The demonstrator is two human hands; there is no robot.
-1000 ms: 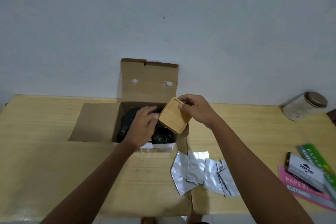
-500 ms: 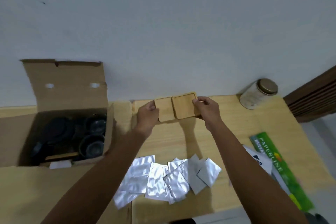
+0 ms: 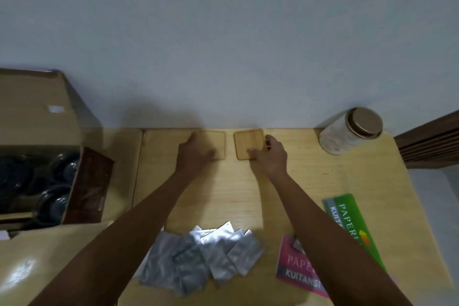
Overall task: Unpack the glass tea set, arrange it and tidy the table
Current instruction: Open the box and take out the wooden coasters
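Two square bamboo coasters lie flat side by side on the wooden table, close to the wall. My left hand rests on the left coaster and covers most of it. My right hand holds the right coaster, with the thumb at its right edge and the fingers on its near corner. At the left, the open cardboard box still contains dark glass pieces of the tea set.
A pile of several silver foil sachets lies near the front edge between my arms. A pink receipt booklet and a green one lie at the right. A lidded jar lies tilted at the back right corner.
The two coasters, held together above the table before, have been separated and lowered flat onto the table near the wall. My view has swung right, away from the box.
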